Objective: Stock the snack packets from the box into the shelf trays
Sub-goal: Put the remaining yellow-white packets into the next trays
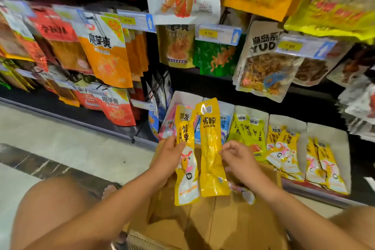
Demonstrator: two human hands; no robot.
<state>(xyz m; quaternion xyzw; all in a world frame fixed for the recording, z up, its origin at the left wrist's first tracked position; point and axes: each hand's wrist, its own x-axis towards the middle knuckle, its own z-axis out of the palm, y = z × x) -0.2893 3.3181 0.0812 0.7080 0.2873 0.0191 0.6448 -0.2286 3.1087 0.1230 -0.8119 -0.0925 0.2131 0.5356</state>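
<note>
- Left hand (pixel 170 149) is pinching a long yellow packet with a white cartoon end (pixel 185 158), thumb across its front, holding it upright over the open cardboard box (pixel 203 221).
- Right hand (pixel 238 157) has its fingers curled at the right edge of a second yellow packet (pixel 212 148); looks like it's touching, but I can't tell if it's really gripping.
- The two packets sit side by side, nearly touching, tops reaching up in front of the white shelf trays (pixel 288 122).
- Trays run in a row along the bottom shelf, just behind the box. The right ones hold more yellow packets (pixel 284 148); the far right tray shows plenty of bare cardboard.
- Not much free room: hanging snack bags (pixel 109 57) crowd the pegs above, price tags (pixel 219 33) jut out, and the person's knees flank the box.
- Open space is to the left, a pale tiled floor (pixel 60 138) with a dark strip.
- A pink-and-white packet (pixel 243 192) sits in the box under the right wrist.
</note>
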